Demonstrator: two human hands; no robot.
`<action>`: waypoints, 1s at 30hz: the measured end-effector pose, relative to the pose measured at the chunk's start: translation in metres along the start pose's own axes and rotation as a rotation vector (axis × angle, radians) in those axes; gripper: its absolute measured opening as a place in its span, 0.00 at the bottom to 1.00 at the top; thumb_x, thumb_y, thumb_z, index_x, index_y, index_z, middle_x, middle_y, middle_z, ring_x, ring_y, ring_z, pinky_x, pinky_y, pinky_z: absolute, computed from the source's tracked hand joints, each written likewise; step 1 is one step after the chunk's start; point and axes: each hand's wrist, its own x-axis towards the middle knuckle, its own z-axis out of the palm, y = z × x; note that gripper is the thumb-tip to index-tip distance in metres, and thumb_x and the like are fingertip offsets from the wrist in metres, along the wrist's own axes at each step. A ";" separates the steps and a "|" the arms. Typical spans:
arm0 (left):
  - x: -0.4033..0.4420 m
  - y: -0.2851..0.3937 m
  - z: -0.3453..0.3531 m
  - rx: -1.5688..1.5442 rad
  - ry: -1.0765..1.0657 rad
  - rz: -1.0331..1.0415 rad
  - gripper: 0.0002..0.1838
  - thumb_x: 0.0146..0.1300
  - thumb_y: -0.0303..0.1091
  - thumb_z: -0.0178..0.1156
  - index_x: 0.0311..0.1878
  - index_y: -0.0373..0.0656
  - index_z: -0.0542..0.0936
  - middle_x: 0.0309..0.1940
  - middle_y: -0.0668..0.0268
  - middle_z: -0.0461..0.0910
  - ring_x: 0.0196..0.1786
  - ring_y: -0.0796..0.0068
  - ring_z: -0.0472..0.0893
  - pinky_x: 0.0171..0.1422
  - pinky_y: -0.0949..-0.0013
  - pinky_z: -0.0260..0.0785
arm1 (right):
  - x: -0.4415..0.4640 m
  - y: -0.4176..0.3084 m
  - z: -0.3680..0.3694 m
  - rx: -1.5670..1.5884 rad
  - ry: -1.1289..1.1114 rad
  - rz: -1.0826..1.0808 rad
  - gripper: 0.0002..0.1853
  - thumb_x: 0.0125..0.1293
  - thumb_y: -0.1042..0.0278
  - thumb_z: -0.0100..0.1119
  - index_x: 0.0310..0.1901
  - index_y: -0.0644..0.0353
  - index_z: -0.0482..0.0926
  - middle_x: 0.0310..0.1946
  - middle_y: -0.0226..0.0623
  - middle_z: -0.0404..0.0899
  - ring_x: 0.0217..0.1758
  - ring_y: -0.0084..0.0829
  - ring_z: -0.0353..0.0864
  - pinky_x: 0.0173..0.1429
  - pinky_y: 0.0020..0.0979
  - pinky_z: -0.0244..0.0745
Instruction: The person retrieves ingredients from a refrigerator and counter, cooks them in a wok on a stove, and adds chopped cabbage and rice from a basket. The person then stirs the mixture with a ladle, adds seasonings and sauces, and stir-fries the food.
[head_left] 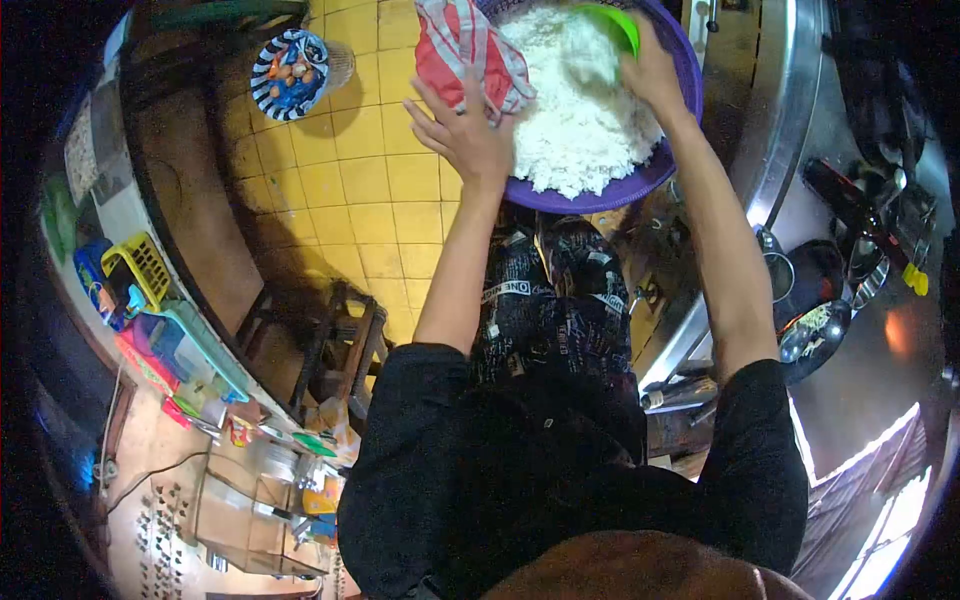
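Observation:
A large purple basin (600, 200) holds a heap of white, crumbly food (575, 125) that looks like cooked rice. My right hand (652, 72) is closed on a bright green plastic bowl or scoop (622, 28) at the far right of the heap. The area by the scoop is a little blurred. On the basin's left side, my left hand (468, 140) lies with fingers spread against a red and white cloth (445, 55). The cloth hangs over the rim. Whether my left thumb presses on the rim is hard to see.
A striped bin (285, 80) with eggshells in it stands on the yellow tiled floor (345, 185). On the right, a metal counter (890, 350) carries a pan (815, 335) and utensils. A wooden stool (345, 345) and a shelf with plastic baskets (140, 268) are at left.

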 end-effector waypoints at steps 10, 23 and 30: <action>0.016 -0.049 0.030 -0.648 0.036 -0.033 0.20 0.49 0.23 0.58 0.49 0.32 0.73 0.60 0.46 0.64 0.62 0.52 0.65 0.63 0.62 0.59 | 0.000 -0.065 0.025 -0.328 -0.331 0.077 0.44 0.54 0.61 0.60 0.68 0.49 0.45 0.59 0.55 0.59 0.46 0.54 0.75 0.47 0.45 0.73; 0.019 -0.037 0.025 -0.461 0.073 -0.071 0.23 0.40 0.24 0.59 0.46 0.38 0.75 0.59 0.46 0.63 0.61 0.48 0.65 0.64 0.59 0.58 | -0.027 -0.044 0.040 -0.418 -0.574 -0.258 0.32 0.55 0.78 0.48 0.62 0.41 0.60 0.48 0.50 0.69 0.45 0.51 0.76 0.47 0.43 0.72; 0.018 -0.029 0.018 -0.397 0.045 -0.082 0.24 0.40 0.24 0.59 0.47 0.42 0.75 0.57 0.47 0.64 0.60 0.48 0.66 0.62 0.59 0.59 | -0.020 -0.015 0.022 -0.251 -0.653 -0.377 0.35 0.49 0.84 0.50 0.60 0.42 0.60 0.46 0.49 0.70 0.43 0.51 0.75 0.43 0.43 0.71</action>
